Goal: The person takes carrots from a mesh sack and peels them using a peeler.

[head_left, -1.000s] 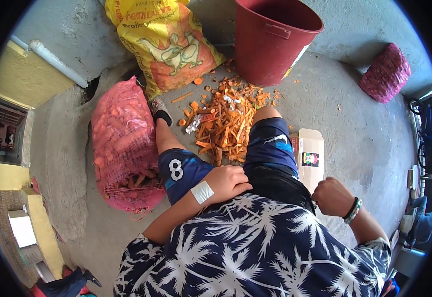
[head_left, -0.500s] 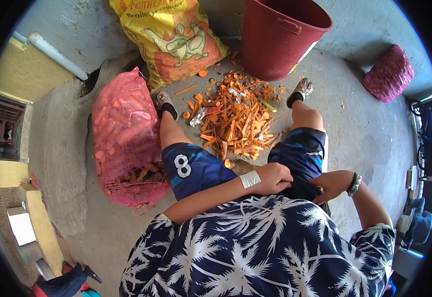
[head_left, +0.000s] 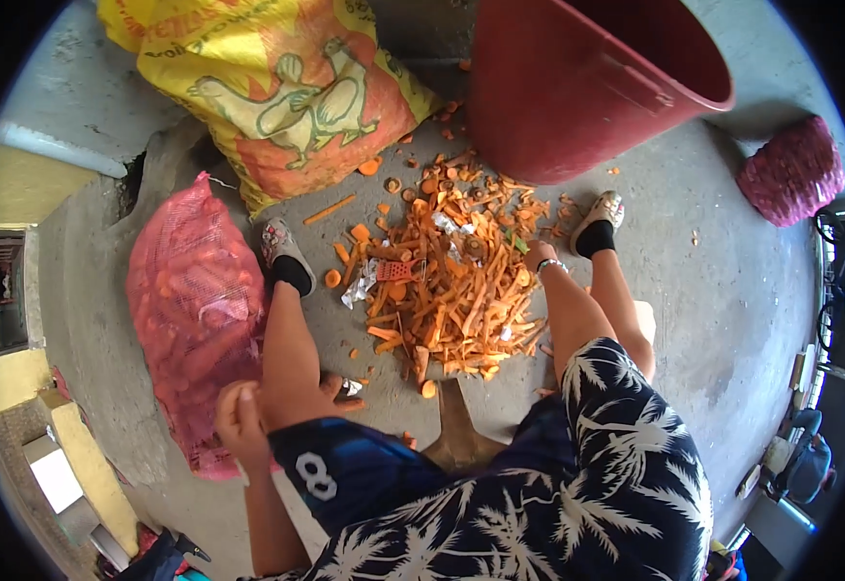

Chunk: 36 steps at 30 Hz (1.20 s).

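Note:
A heap of orange carrot peelings and cut pieces (head_left: 471,310) lies on the concrete floor between my feet. My right hand (head_left: 541,256), with a bead bracelet at the wrist, reaches down to the right edge of the heap, beside a small green scrap (head_left: 516,242). Its fingertips are hard to make out, so what it holds, if anything, cannot be told. My left hand (head_left: 241,423) hangs by my left knee, in front of a pink mesh sack (head_left: 190,320) filled with carrots. Its fingers are loosely bent and apart, with nothing visible in them.
A yellow printed sack (head_left: 297,116) and a large red bucket (head_left: 577,107) stand beyond the heap. A purple mesh sack (head_left: 795,172) leans at the right wall. Crumpled foil (head_left: 359,285) and a red plastic piece (head_left: 400,271) lie at the heap's left side.
I have leaned forward. My right hand has left my lap and gone down to the heap. My left hand has moved left, from my lap to beside the pink sack.

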Tool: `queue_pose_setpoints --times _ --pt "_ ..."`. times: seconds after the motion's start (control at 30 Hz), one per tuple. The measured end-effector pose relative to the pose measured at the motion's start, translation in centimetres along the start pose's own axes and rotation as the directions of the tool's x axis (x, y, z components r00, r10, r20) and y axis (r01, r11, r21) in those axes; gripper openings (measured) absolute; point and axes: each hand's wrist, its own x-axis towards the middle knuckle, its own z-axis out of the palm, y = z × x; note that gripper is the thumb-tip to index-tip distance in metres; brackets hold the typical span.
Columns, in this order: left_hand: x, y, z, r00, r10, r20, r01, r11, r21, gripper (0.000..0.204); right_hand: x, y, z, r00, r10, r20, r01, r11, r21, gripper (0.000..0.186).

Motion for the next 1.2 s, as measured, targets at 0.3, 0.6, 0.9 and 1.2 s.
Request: queue_pose_setpoints --times 0.3,0.6,0.9,1.2 --pt "1.4 -1.0 -0.1 0.992 0.024 -0.125 0.014 0.955 0.295 0.016 -2.3 -14.6 -2.2 0.930 0.363 -0.053 -0.317 0.868 0.382 0.044" --pt "0.7 -2.5 -0.7 0.983 0.049 -0.177 -0.006 0.972 0.236 0.014 -7.7 -16.6 -9.0 0.780 0.623 -0.067 -0.282 0.445 0.850 0.035" --pt "0.6 -2.2 0.4 0.987 0.096 -0.130 -0.061 0.966 0.250 0.012 -7.6 -35.1 -10.5 0.854 -0.453 -0.255 0.492 0.863 0.115 0.029" --pt "1.2 -2.2 -0.1 0.984 0.111 -0.142 -0.082 0.977 0.195 0.010 -7.2 -36.7 -12.1 0.950 -0.312 0.014 0.312 0.945 -0.094 0.037"
